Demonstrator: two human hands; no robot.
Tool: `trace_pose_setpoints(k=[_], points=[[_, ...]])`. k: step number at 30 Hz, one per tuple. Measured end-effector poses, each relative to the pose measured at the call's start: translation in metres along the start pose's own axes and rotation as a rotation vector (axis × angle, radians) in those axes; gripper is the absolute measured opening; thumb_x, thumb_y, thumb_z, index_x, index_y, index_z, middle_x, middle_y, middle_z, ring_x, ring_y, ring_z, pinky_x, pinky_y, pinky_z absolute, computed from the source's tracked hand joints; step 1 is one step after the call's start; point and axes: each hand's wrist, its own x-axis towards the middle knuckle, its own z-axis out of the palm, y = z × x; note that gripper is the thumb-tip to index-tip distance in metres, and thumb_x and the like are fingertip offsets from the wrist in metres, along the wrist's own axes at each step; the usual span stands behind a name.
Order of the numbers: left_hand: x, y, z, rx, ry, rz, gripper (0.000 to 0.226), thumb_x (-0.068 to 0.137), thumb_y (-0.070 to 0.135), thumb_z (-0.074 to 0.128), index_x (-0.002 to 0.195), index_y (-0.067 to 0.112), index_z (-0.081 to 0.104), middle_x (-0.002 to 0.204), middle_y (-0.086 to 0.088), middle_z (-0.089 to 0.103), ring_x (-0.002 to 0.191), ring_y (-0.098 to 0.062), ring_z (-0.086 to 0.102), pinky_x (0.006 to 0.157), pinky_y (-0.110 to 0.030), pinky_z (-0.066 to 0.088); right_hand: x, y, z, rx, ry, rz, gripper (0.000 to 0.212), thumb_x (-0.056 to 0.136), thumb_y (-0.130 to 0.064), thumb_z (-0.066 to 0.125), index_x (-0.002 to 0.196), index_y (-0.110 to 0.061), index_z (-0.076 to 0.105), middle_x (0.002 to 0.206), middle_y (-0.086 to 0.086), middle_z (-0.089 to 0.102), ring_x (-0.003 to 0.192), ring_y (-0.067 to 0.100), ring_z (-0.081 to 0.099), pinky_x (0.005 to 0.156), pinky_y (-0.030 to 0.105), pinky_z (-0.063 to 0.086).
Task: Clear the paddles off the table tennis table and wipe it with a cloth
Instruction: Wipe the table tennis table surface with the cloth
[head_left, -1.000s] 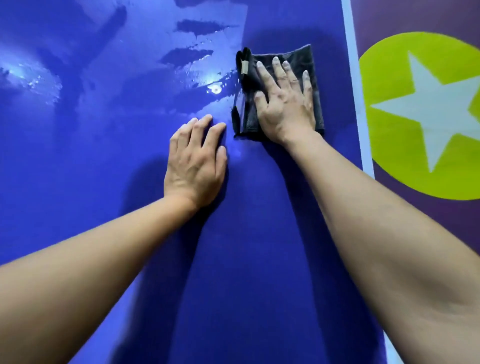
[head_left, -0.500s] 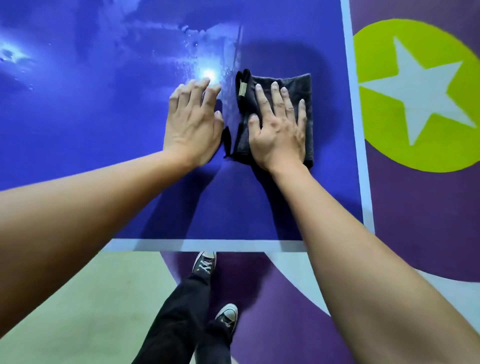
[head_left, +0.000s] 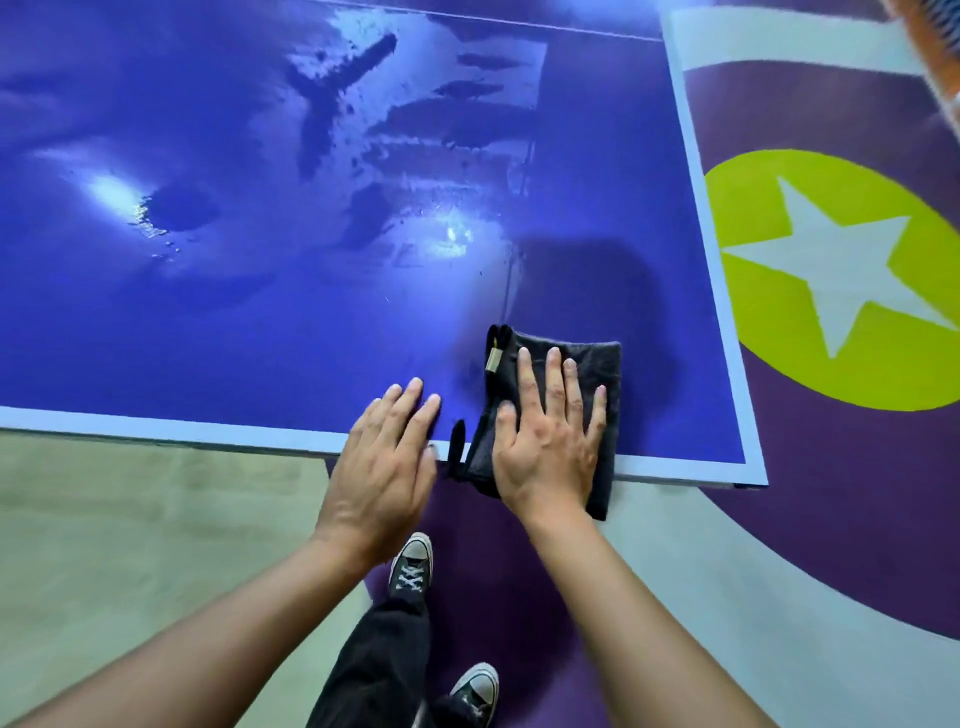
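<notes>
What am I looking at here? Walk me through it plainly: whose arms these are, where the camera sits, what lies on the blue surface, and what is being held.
There is no machine here. These are a person's two bare arms, seen from a wide-angle camera worn on the person's head, looking forward and down. That is why the person's own shoes show at the bottom.

The blue surface is a table tennis table with a white border. The right hand lies flat, fingers straight, pressing a folded dark cloth onto the table's near edge. Part of the cloth hangs over that edge. The left hand is open beside it, its fingers on the table, holding nothing.

Farther up the table, wet streaks shine. No paddles show in this picture. The floor beyond is painted with a white star on a green disc.
</notes>
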Motion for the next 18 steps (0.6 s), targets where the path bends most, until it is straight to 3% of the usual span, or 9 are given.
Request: trace_pose_setpoints(k=[4, 8, 13, 18], points=[[0.018, -0.006, -0.009, -0.063, 0.089, 0.011, 0.04, 0.098, 0.029, 0.043, 0.127, 0.012, 0.065, 0.138, -0.008, 0.058, 0.126, -0.029, 0.054, 0.105, -0.041, 0.04, 0.014, -0.005, 0.006, -0.022, 0.019, -0.049, 0.062, 0.099, -0.045, 0.035, 0.159, -0.033, 0.031, 0.167, 0.002, 0.028, 0.156, 0.017, 0.019, 0.126, 0.054, 0.008], [0.063, -0.017, -0.022, -0.157, 0.152, 0.006, 0.027, 0.096, 0.027, 0.045, 0.109, 0.016, 0.065, 0.124, -0.002, 0.06, 0.108, -0.025, 0.052, 0.094, -0.037, 0.039, 0.054, -0.019, 0.015, -0.009, 0.047, -0.087, 0.062, 0.098, -0.046, 0.032, 0.158, -0.032, 0.034, 0.166, 0.001, 0.03, 0.155, 0.018, 0.022, 0.126, 0.053, 0.009], [0.144, -0.056, -0.035, -0.139, 0.123, 0.024, 0.036, 0.096, 0.031, 0.04, 0.118, 0.014, 0.064, 0.129, -0.006, 0.059, 0.113, -0.028, 0.052, 0.101, -0.035, 0.034, 0.127, -0.042, 0.026, -0.015, 0.012, -0.046, 0.062, 0.098, -0.047, 0.028, 0.159, -0.034, 0.029, 0.167, 0.0, 0.025, 0.156, 0.016, 0.016, 0.127, 0.05, 0.003], [0.23, -0.107, -0.044, -0.076, 0.117, 0.048, 0.045, 0.097, 0.032, 0.038, 0.13, 0.011, 0.06, 0.141, -0.012, 0.054, 0.13, -0.034, 0.049, 0.11, -0.043, 0.034, 0.201, -0.06, 0.038, -0.046, 0.016, 0.014, 0.063, 0.099, -0.048, 0.026, 0.16, -0.036, 0.026, 0.168, -0.003, 0.023, 0.156, 0.014, 0.013, 0.127, 0.049, 0.001]])
